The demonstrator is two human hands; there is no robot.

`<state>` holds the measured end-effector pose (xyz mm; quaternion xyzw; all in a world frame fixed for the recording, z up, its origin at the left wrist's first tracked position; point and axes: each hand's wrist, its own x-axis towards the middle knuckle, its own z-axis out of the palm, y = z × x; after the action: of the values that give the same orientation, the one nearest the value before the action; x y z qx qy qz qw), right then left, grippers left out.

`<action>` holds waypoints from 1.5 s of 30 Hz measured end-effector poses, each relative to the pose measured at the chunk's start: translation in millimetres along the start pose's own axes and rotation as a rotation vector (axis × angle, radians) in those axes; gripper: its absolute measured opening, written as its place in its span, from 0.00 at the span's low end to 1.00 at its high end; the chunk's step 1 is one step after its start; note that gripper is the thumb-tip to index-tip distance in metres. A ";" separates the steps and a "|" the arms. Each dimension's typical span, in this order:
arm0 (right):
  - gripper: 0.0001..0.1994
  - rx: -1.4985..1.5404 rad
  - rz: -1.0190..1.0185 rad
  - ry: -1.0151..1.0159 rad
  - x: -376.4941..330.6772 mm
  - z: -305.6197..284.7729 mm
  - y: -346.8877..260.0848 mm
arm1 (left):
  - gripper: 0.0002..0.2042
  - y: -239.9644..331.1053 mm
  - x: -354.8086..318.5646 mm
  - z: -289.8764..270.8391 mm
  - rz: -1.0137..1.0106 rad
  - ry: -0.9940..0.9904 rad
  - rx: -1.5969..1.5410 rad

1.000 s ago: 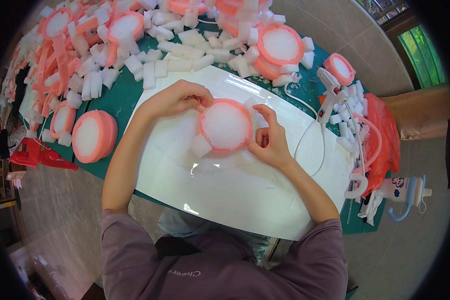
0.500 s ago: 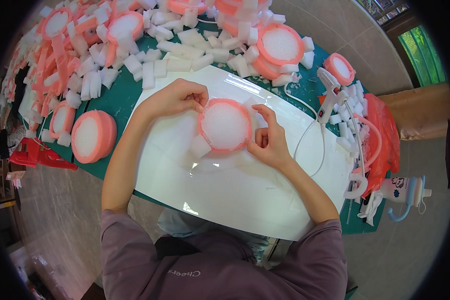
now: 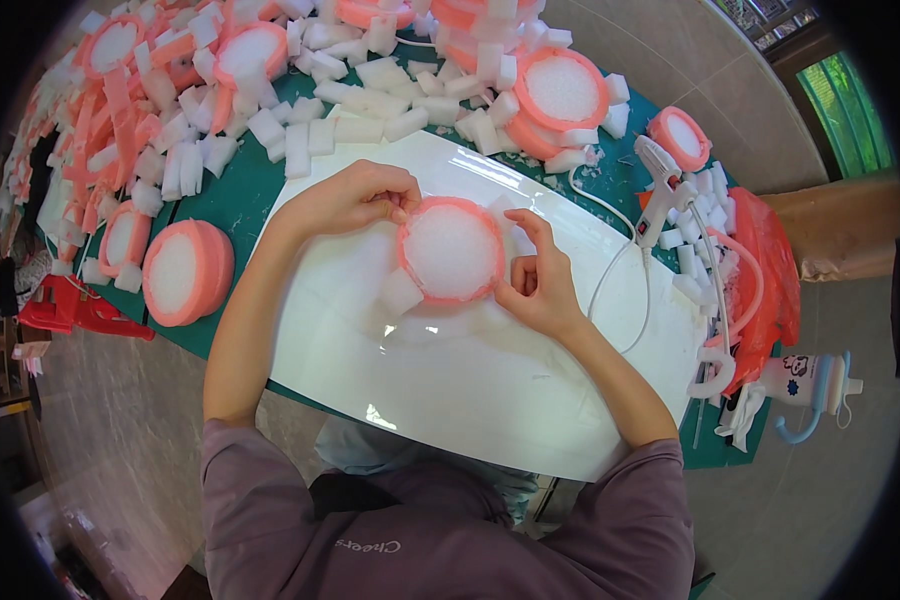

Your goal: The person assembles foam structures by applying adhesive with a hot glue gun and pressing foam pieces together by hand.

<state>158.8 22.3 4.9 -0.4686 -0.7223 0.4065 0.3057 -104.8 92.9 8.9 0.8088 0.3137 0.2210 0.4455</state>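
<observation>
A round white foam disc with a pink foam rim (image 3: 450,252) lies on a glossy white board (image 3: 490,380). My left hand (image 3: 355,195) pinches its upper left edge with thumb and fingers. At its right edge, my right hand (image 3: 538,280) presses with the fingertips, index finger stretched up along the rim. Small white foam blocks stick out from the disc: one at its lower left (image 3: 400,293), others at the upper right, partly hidden behind my right fingers.
Several finished pink-rimmed discs (image 3: 185,272) and loose white foam blocks (image 3: 360,100) cover the green table (image 3: 235,195) behind and to the left. A white glue gun (image 3: 660,190) with its cable lies right of the board. An orange bag (image 3: 765,270) and a white bottle (image 3: 805,380) sit at the far right.
Both hands have stayed on the disc; the fingers shifted only slightly along its rim.
</observation>
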 end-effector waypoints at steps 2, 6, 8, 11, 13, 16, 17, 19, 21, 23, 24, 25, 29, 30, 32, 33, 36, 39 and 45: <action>0.33 -0.001 -0.003 0.001 -0.1 -0.3 -0.2 | 0.05 2.3 -0.4 -1.2 -0.037 0.007 0.036; 0.32 -0.008 -0.001 0.002 -0.2 -0.9 -0.4 | 0.03 -3.0 0.9 -1.1 0.002 0.035 0.046; 0.32 -0.003 0.005 0.001 0.1 -0.8 -1.0 | 0.03 -7.0 0.9 -0.5 0.055 0.044 0.043; 0.32 -0.010 0.002 0.001 0.7 -0.4 -2.0 | 0.03 -6.4 0.5 -1.7 0.071 0.046 0.060; 0.32 -0.011 -0.002 0.007 0.6 -0.6 -2.1 | 0.04 -1.3 0.0 -3.2 0.056 0.027 0.068; 0.33 0.000 0.014 -0.001 0.5 -1.1 -3.0 | 0.05 -1.1 -2.2 -5.1 0.025 0.001 0.073; 0.33 0.000 0.015 -0.001 0.4 -0.9 -2.8 | 0.06 -0.5 -2.5 -5.3 0.009 -0.007 0.071; 0.33 -0.006 0.007 0.007 0.5 -0.5 -2.3 | 0.06 4.5 -3.3 -7.1 -0.023 -0.016 0.073; 0.33 -0.002 0.007 0.001 0.3 -0.8 -2.7 | 0.07 6.8 -3.4 -8.3 -0.056 -0.022 0.077; 0.33 0.001 0.009 -0.004 0.1 -1.1 -2.5 | 0.06 6.1 -3.5 -8.0 -0.064 -0.026 0.050; 0.33 -0.002 0.010 -0.004 0.1 -1.1 -2.0 | 0.06 4.4 -4.0 -7.4 -0.064 -0.026 0.050; 0.32 -0.005 0.012 -0.005 0.0 -1.1 -1.7 | 0.06 1.5 -4.7 -6.3 -0.056 -0.011 0.005; 0.32 -0.005 0.008 0.003 0.2 -0.5 -2.7 | 0.04 -1.7 -1.6 -5.5 -0.008 -0.002 0.072; 0.32 0.002 0.008 0.007 0.2 -0.3 -1.9 | 0.04 -2.5 -1.5 -5.2 -0.009 -0.001 0.072; 0.32 0.009 0.008 0.010 0.1 -0.4 -1.6 | 0.04 -4.1 -1.9 -4.0 -0.044 0.026 -0.009; 0.32 0.014 0.016 0.004 0.0 -0.7 -1.8 | 0.04 -3.7 -2.3 -3.9 -0.045 0.026 -0.009; 0.31 0.017 0.027 -0.002 0.2 -1.3 -3.2 | 0.05 0.5 -2.2 -3.0 -0.078 0.047 -0.152; 0.31 0.014 0.025 -0.004 -0.1 -1.7 -1.8 | 0.08 5.2 -0.2 -2.4 -0.029 0.092 -0.118; 0.31 0.017 0.024 -0.002 0.4 -1.0 -2.7 | 0.08 -4.3 -1.2 -4.8 0.048 0.006 -0.223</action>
<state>158.3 22.4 7.7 -0.4743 -0.7134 0.4168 0.3039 -110.0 96.6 7.5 0.7609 0.2692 0.2675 0.5262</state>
